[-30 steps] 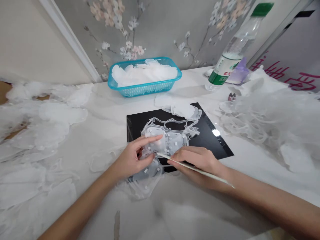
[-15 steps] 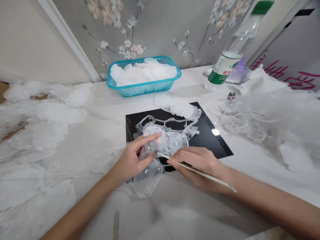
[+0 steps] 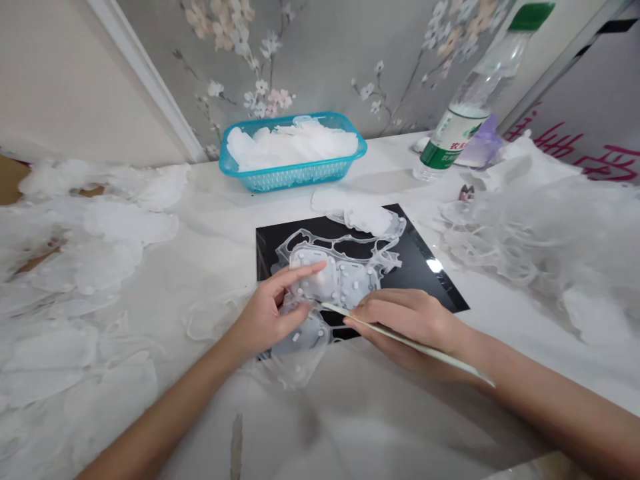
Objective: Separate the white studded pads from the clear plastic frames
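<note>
From my remote end I pick out a turquoise basket (image 3: 295, 178), milky translucent sheets (image 3: 357, 285), a black board (image 3: 425, 283), a pale stick (image 3: 413, 344), and pink-and-white blossoms (image 3: 280, 99) patterning the grey wall (image 3: 320, 57).

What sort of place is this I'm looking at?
Probably a small indoor handwork station: a white table bears heaps of translucent pieces and a blue basket of white pieces, while the right hand holds a thin pale tool over a black board.

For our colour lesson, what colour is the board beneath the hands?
The board is black, in the head view.
</note>
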`<action>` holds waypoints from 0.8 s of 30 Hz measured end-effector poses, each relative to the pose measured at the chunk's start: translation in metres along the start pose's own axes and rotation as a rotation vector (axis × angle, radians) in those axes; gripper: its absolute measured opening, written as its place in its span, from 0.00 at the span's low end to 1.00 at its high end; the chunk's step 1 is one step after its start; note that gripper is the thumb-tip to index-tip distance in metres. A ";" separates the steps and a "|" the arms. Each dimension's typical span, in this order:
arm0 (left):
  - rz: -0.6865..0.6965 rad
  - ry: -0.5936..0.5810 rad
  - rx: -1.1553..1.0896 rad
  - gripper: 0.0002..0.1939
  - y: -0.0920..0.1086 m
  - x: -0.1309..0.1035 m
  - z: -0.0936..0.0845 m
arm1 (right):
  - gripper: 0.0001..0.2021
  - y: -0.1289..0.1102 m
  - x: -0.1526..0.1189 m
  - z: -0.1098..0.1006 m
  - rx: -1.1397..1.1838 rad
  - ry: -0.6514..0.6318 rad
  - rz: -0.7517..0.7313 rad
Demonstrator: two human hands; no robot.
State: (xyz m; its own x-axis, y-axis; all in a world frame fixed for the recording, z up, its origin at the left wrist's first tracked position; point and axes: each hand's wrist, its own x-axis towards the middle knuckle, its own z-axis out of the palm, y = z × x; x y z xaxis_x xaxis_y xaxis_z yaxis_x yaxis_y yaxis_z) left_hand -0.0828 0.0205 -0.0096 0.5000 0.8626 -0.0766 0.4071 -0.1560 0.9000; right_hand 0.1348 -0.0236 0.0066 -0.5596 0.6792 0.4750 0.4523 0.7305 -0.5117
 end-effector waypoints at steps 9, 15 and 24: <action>0.011 -0.009 -0.071 0.25 0.002 0.001 0.000 | 0.11 0.009 -0.005 0.015 -0.166 -0.005 -0.059; -0.008 -0.009 -0.082 0.27 0.002 0.000 0.000 | 0.11 0.006 -0.001 -0.002 -0.086 -0.078 -0.039; -0.036 -0.039 -0.032 0.28 0.004 -0.001 0.001 | 0.13 0.012 0.000 -0.015 -0.134 -0.197 -0.067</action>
State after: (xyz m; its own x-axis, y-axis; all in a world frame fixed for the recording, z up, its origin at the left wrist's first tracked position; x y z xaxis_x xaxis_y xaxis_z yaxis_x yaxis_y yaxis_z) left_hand -0.0803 0.0184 -0.0062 0.5153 0.8478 -0.1253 0.4009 -0.1092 0.9096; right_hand 0.1506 -0.0140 0.0115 -0.7100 0.6113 0.3495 0.4903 0.7854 -0.3777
